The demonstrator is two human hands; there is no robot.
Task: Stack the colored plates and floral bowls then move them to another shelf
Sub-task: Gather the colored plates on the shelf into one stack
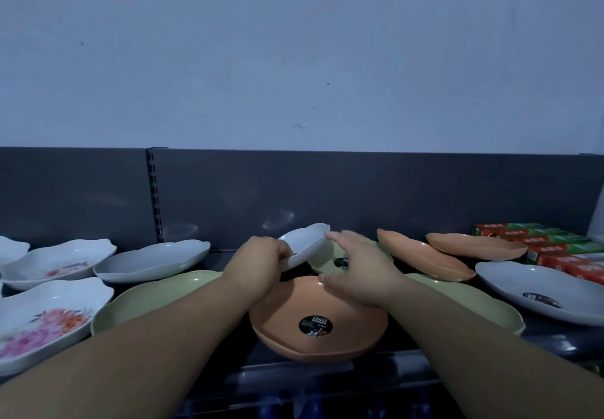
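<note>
**White plate held tilted over the orange plate, between both hands**

The left hand (261,261) grips the near, lower rim of a small white plate (307,242), its fingers (281,250) curled round the edge. The plate is lifted off the shelf and tilted. Its long axis runs from the left hand up and away to the right, with the far rim highest.

The right hand (356,268) lies flat and open just to the right, with fingers straight and thumb spread. Its fingertips reach the plate's raised far edge, but I cannot tell whether they actually touch it. So the plate sits between the two hands: the left carries it and the right is close enough to steady it.

Directly below and nearer the person lies the orange plate with a round black label (320,320), at the front of the shelf (327,373). It looks like the likeliest place to set the white plate down, by lowering it toward the person.

Behind the hands, a pale green plate with a sticker (327,260) is partly hidden. Larger green plates lie at the left (157,297) and right (474,304), both near the orange plate.

- **Right side:** two more orange plates (425,255) lean in a row, with a grey-white plate (539,288) and red-and-green boxes (555,245) beyond them.
- **Left side:** another grey-white plate (153,258) and the floral bowls (45,320) stand unstacked.

Nothing stands between the white plate and the orange one. Only the forearms crossing the green rims could catch.
</note>
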